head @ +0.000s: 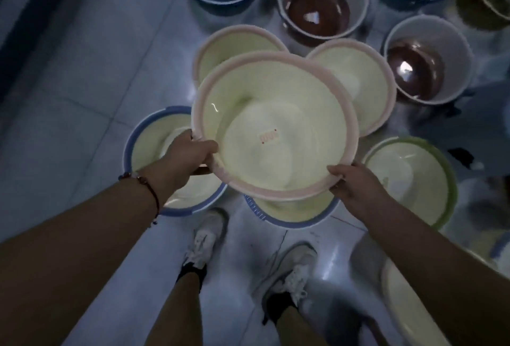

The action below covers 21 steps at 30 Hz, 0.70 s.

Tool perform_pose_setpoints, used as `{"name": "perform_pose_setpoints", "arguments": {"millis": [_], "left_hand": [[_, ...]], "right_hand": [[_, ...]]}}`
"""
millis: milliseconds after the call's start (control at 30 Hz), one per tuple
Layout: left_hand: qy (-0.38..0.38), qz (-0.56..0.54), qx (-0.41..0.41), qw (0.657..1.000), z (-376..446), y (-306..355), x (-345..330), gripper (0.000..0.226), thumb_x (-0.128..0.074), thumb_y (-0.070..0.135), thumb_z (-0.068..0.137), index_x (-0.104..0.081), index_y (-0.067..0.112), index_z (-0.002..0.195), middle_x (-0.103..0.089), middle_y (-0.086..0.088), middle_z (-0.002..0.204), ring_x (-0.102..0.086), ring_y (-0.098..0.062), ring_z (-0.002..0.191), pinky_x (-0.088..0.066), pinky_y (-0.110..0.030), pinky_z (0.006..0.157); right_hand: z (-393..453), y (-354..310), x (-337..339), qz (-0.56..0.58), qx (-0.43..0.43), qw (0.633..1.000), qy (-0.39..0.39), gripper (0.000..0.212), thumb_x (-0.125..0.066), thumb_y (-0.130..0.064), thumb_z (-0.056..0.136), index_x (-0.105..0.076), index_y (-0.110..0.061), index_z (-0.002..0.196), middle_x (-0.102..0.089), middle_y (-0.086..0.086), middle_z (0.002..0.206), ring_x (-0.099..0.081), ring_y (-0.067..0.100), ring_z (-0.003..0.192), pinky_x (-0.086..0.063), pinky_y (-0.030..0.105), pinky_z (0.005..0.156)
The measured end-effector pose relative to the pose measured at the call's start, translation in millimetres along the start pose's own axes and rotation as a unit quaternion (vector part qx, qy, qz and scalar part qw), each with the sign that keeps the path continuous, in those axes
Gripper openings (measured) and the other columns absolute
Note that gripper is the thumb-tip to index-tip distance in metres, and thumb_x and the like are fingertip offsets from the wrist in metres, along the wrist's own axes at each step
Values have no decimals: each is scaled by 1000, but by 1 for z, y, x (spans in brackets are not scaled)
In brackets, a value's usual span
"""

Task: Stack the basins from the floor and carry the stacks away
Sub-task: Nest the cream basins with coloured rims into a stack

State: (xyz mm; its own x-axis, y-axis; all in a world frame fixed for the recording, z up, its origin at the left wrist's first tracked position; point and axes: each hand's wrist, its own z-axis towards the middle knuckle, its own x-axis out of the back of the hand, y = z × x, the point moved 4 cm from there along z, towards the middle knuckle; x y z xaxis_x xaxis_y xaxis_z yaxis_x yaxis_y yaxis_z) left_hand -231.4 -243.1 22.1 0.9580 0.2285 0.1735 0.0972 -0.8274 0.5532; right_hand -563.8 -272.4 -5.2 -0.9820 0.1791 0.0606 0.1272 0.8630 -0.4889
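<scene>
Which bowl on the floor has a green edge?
The cream basin beside the right hand. Its rim is green; the others are pink, blue or white.

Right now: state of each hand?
Left hand: grips the pink-rimmed basin at its left rim.
Right hand: grips the same basin's right rim.

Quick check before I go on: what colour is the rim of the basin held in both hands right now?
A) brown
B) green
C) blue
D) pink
D: the held basin has a pink rim around a pale yellow inside, with the left hand and right hand gripping opposite edges of it.
</scene>
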Motion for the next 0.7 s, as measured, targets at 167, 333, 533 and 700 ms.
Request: {"name": "perform_pose_setpoints", "arguments": {"millis": [167, 333, 533, 700], "left_hand": [[78, -110, 35, 990, -9, -75, 54, 19, -71, 11, 87, -57, 14, 101, -64, -10, 96, -66, -21, 81, -59, -31, 61], [107, -256, 74, 958, -17, -149, 101, 24, -70, 15, 90, -62, 5, 111, -69, -12, 96, -69, -25, 85, -61, -38, 70], [134, -369, 62, 917, -10, -224, 136, 20, -60, 18, 98, -61, 10, 116, -69, -4, 95, -68, -18, 83, -58, -27, 61], [182, -384, 59, 903, -12, -266, 139, 22, -55, 15, 101, -59, 9, 121, -68, -5, 98, -66, -17, 84, -58, -26, 61]], "right_hand": [[5, -14, -70, -133, 16, 988, -71, 36, -63, 3, 89, -57, -4, 124, -64, 15, 121, -61, 30, 113, -55, 40, 88], [-9, 5, -140, -229, 44, 965, -123, 37, -64, 1, 89, -58, -9, 124, -67, 11, 116, -66, 25, 104, -59, 30, 74], [-16, 46, -212, -293, 92, 941, -143, 36, -64, 2, 89, -58, -11, 123, -66, 6, 108, -65, 22, 99, -57, 32, 79], [7, 87, -239, -338, 107, 924, -143, 26, -67, 3, 86, -63, -6, 110, -68, 10, 101, -65, 22, 89, -56, 41, 90]]}}
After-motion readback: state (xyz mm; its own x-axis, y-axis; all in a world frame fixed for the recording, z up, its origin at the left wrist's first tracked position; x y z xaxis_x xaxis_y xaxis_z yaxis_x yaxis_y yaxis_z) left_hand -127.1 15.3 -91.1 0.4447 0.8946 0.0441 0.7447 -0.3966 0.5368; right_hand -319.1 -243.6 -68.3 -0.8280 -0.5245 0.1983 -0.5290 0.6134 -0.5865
